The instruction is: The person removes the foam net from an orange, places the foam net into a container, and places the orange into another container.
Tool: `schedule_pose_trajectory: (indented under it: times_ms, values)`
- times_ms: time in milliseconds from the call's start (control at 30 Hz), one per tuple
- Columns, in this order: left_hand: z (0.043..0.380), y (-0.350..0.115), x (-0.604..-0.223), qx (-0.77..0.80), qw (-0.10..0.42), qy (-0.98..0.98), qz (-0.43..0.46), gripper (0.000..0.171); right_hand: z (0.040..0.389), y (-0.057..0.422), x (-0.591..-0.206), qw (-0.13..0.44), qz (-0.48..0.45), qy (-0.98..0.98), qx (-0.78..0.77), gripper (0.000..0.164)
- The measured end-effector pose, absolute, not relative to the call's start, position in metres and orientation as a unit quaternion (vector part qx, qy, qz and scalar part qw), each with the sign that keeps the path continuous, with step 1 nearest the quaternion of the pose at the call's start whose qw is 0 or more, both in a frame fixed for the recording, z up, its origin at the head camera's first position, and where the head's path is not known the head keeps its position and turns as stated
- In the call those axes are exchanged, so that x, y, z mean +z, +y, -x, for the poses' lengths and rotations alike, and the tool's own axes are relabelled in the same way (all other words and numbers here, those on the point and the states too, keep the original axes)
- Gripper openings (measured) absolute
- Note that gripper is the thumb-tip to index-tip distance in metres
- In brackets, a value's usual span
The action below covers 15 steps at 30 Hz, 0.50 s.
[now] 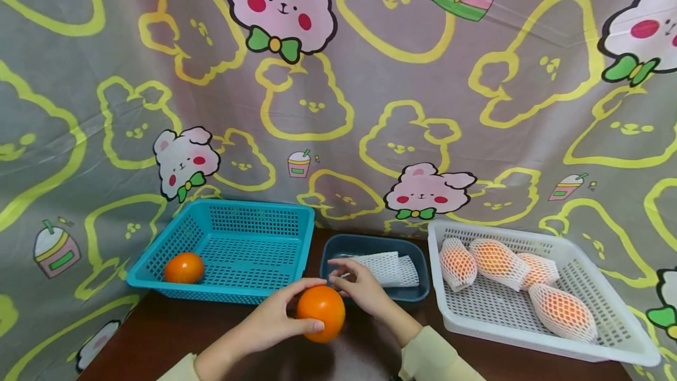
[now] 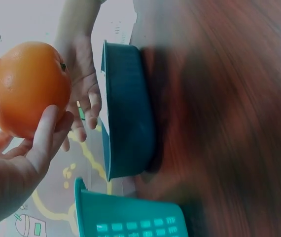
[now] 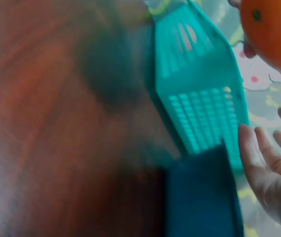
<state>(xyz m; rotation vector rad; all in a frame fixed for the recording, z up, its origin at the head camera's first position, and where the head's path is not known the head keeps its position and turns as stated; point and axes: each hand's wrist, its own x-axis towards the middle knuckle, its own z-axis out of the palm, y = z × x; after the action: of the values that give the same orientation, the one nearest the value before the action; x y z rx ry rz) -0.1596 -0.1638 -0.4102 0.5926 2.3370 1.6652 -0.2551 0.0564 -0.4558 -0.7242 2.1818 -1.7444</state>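
My left hand grips an orange between thumb and fingers, raised above the table in front of the dark blue tray. In the left wrist view, a small green stem spot shows on the held orange. Just right of the fruit is my right hand, apart from it, its fingers relaxed and holding nothing. That hand appears with spread fingers in the right wrist view. Behind it, white foam net sleeves lie in the dark blue tray, partly hidden by the hand.
On the left stands a teal basket with one bare orange in its near left corner. A white basket on the right holds several net-wrapped oranges. The dark brown table meets a patterned cloth behind.
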Motion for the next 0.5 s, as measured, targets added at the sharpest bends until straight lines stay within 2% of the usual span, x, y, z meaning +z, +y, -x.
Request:
schedule_pose_trajectory:
  times_ms: [200,500]
  values:
    - [0.158,-0.173,-0.407,0.570,0.095,0.794,-0.192,0.067,0.246,0.042,-0.464,0.134,0.250,0.732,-0.619,0.043]
    - [0.159,-0.182,-0.395,0.575,0.071,0.801,-0.150,0.067,0.239,0.019,-0.465,0.143,0.223,0.699,-0.664,0.056]
